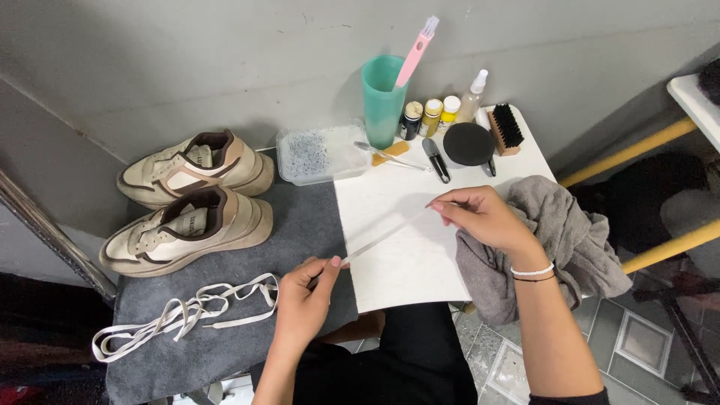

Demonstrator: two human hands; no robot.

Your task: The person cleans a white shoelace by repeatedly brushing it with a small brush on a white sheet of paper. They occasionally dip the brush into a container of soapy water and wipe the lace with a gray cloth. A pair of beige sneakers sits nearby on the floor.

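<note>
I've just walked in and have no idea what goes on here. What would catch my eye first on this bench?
Probably the white shoelace stretched taut over the white board between the left hand and the right hand. At left, two beige sneakers without laces lie on a grey mat, with a loose lace in front of them. At the back stands a teal cup holding a pink brush.

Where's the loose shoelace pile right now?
Head view, lower left: the loose shoelace pile lies on the grey mat, below the sneakers, beside the left hand.
</note>
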